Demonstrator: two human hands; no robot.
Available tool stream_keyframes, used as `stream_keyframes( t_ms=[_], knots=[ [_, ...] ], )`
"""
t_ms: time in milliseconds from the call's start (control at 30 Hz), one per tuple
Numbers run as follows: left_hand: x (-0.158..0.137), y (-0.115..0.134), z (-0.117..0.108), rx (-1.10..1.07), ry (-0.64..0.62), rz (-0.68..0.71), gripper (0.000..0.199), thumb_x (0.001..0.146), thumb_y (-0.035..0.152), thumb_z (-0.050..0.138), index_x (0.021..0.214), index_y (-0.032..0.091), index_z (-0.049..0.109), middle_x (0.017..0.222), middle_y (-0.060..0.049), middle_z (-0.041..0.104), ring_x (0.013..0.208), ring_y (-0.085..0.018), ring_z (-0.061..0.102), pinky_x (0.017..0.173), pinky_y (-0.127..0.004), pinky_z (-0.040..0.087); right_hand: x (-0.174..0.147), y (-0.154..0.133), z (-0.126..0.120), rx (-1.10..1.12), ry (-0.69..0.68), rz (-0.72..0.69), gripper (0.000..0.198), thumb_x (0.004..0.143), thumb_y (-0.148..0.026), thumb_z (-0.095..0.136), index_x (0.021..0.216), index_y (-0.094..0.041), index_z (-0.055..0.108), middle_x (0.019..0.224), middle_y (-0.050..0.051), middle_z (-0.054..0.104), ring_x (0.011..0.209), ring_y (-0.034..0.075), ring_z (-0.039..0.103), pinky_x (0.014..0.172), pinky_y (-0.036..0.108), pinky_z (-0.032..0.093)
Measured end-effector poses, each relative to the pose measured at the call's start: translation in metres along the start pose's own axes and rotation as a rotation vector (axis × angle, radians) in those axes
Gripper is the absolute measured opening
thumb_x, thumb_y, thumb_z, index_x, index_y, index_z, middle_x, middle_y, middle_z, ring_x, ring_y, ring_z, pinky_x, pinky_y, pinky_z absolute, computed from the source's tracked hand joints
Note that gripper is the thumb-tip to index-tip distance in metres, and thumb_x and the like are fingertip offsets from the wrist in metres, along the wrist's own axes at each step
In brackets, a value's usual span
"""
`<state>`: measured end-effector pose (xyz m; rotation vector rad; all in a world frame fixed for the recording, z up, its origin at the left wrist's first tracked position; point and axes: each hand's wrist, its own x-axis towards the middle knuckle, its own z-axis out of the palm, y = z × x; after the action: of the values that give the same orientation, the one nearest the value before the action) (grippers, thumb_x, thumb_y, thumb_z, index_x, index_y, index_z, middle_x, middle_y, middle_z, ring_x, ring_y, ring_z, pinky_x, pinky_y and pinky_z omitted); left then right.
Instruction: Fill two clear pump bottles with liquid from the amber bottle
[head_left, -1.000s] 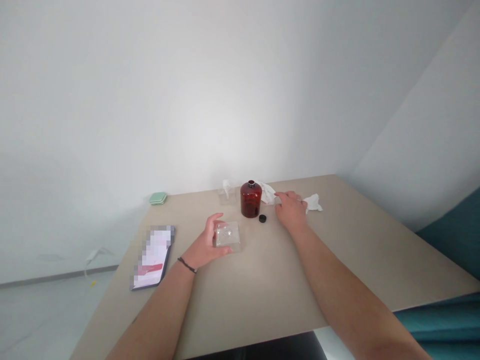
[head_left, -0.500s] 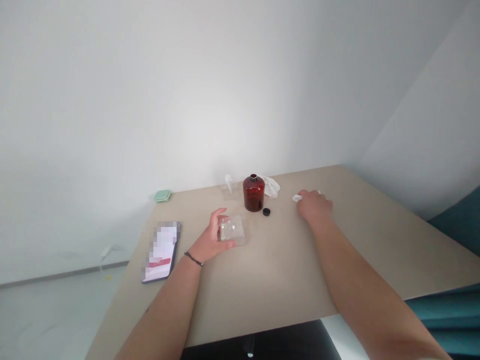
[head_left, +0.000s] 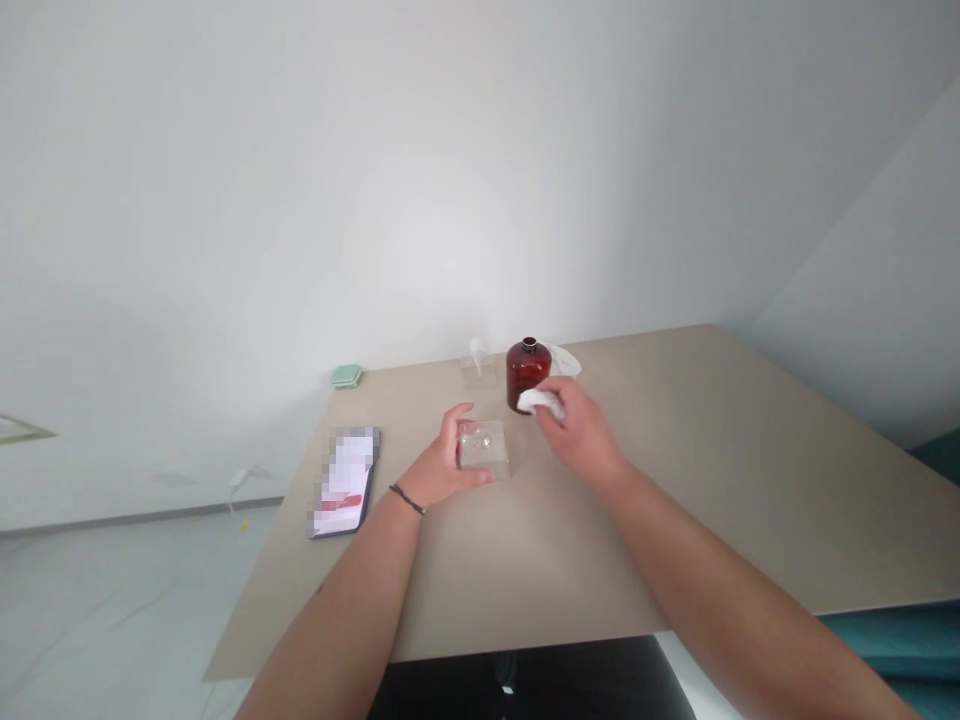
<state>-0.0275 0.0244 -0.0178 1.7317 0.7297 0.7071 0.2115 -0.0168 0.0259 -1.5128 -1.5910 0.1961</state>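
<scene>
Near the middle of the frame we see the left hand [head_left: 442, 465] curled around a clear, squarish container [head_left: 484, 448] that rests on the beige table [head_left: 712, 480]. The thumb lies along its near side and the fingers wrap its far left edge, so the hand is partly closed on it. The container is transparent and low, with rounded corners; small bright glints show on its top face, and the table colour comes through its walls. We cannot tell what, if anything, is inside it.

Just right of it, the right hand [head_left: 577, 435] is closed on a crumpled white tissue [head_left: 541, 401], which pokes out past the fingertips toward the upper left. The tissue sits just above the container's far right corner and in front of the base of a dark red bottle [head_left: 527, 373] with an open black neck.

Behind the bottle, a second white tissue [head_left: 564, 360] lies on the table, and to the bottle's left stands a small clear bottle with a white pump top [head_left: 478, 362]. Further left, near the table's far edge, is a green case [head_left: 346, 376]. A phone [head_left: 345, 482] lies flat at centre left of the frame, well apart from the left wrist, which wears a thin dark band [head_left: 406, 498].
</scene>
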Motion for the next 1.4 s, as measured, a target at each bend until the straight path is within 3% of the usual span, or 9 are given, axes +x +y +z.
stream_keyframes(
  t_ms=[67,167,367,533,733,933,1100,1267,1400],
  knots=[
    [0.0,0.0,0.001,0.026,0.009,0.017,0.104,0.067,0.032,0.086,0.144,0.027,0.015,0.126,-0.011,0.052,0.11,-0.025,0.06,0.102,-0.046,0.044,-0.006,-0.012,0.018,0.057,-0.147,-0.09,0.019,0.086,-0.019,0.054,0.103,-0.022,0.063,0.1,0.006,0.07,0.089,0.022,0.064,0.081,0.034,0.048],
    [0.0,0.0,0.002,0.077,0.021,0.033,0.105,0.067,0.034,0.086,0.144,0.026,0.016,0.128,-0.012,0.053,0.113,-0.027,0.059,0.102,-0.046,0.044,-0.008,-0.023,0.033,0.067,-0.242,-0.135,0.018,0.087,-0.016,0.053,0.098,-0.021,0.066,0.096,0.005,0.067,0.087,0.02,0.062,0.08,0.032,0.047],
    [0.0,0.004,0.005,0.116,0.027,0.03,0.106,0.067,0.034,0.086,0.146,0.023,0.015,0.128,-0.014,0.053,0.111,-0.028,0.061,0.101,-0.046,0.045,-0.005,-0.032,0.035,-0.055,-0.286,-0.227,0.022,0.088,-0.015,0.05,0.097,-0.017,0.07,0.089,0.006,0.06,0.085,0.021,0.06,0.076,0.033,0.047],
    [0.0,0.007,0.005,0.092,0.034,0.03,0.108,0.066,0.035,0.087,0.147,0.024,0.017,0.131,-0.013,0.055,0.116,-0.03,0.061,0.103,-0.046,0.044,-0.003,-0.043,0.035,-0.135,-0.308,-0.318,0.021,0.092,-0.031,0.055,0.097,-0.019,0.071,0.086,0.006,0.059,0.083,0.021,0.057,0.074,0.032,0.044],
    [0.0,0.003,0.004,0.087,0.019,0.067,0.108,0.065,0.033,0.088,0.146,0.025,0.017,0.131,-0.013,0.056,0.115,-0.029,0.061,0.104,-0.047,0.043,0.0,-0.045,0.036,-0.14,-0.373,-0.525,0.02,0.091,-0.022,0.051,0.087,-0.018,0.07,0.084,0.006,0.055,0.079,0.02,0.051,0.078,0.035,0.041],
    [0.001,-0.002,0.002,-0.083,-0.01,0.052,0.099,0.06,0.033,0.091,0.134,0.026,0.026,0.122,-0.01,0.057,0.101,-0.023,0.062,0.09,-0.041,0.048,0.0,-0.042,0.032,-0.027,-0.404,-0.671,0.017,0.091,-0.023,0.053,0.08,-0.019,0.067,0.086,0.006,0.057,0.08,0.02,0.052,0.077,0.036,0.042],
    [0.0,0.008,0.002,-0.392,-0.008,0.03,0.088,0.053,0.032,0.094,0.118,0.026,0.036,0.108,-0.002,0.058,0.095,-0.019,0.062,0.085,-0.035,0.048,-0.001,-0.038,0.02,0.211,-0.364,-0.668,0.011,0.093,-0.02,0.053,0.088,-0.022,0.063,0.088,0.005,0.059,0.079,0.018,0.056,0.071,0.032,0.047],
    [-0.001,0.016,0.007,-0.668,-0.129,-0.064,0.071,0.05,0.037,0.093,0.104,0.021,0.05,0.091,0.0,0.063,0.079,-0.016,0.062,0.074,-0.03,0.048,-0.006,-0.041,0.008,0.332,-0.375,-0.666,0.01,0.094,-0.021,0.054,0.093,-0.023,0.064,0.091,0.005,0.062,0.079,0.016,0.062,0.071,0.03,0.051],
    [-0.005,0.018,0.009,-0.679,-0.223,-0.129,0.057,0.058,0.046,0.083,0.1,0.017,0.059,0.082,-0.001,0.063,0.071,-0.017,0.061,0.068,-0.033,0.049,-0.011,-0.05,0.001,0.38,-0.401,-0.682,0.01,0.093,-0.023,0.057,0.093,-0.024,0.067,0.093,0.006,0.067,0.081,0.017,0.065,0.072,0.03,0.053]
  ],
)
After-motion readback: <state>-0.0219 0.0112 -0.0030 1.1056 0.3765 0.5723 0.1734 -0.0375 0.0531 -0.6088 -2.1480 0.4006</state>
